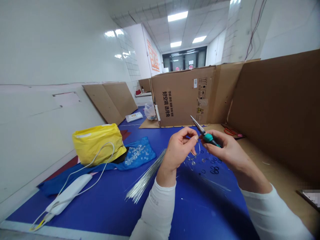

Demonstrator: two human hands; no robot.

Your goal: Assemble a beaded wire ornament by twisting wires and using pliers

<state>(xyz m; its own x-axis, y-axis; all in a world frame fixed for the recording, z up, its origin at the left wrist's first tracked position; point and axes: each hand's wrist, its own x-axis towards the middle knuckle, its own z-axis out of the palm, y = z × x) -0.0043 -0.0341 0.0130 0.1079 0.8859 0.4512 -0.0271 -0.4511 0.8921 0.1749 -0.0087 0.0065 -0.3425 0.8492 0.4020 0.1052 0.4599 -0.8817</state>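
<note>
My right hand (226,146) is closed round needle-nose pliers (208,137) with green and black handles, their pointed jaws angled up and to the left. The fingers of my left hand (180,146) pinch a thin bent wire (199,150) that curves down between the hands. Its exact end is hidden by my fingertips. Below the hands, several small clear beads (193,163) and dark rings (214,170) lie on the blue table (192,206). A bundle of straight silvery wires (146,178) rests left of my left forearm.
Clear beads (136,153) lie on a blue cloth (148,143) beside a yellow bag (98,143). A white power strip (70,193) with a looped cord is at front left. Cardboard (185,96) walls the back and right; red-handled scissors (230,131) lie at right.
</note>
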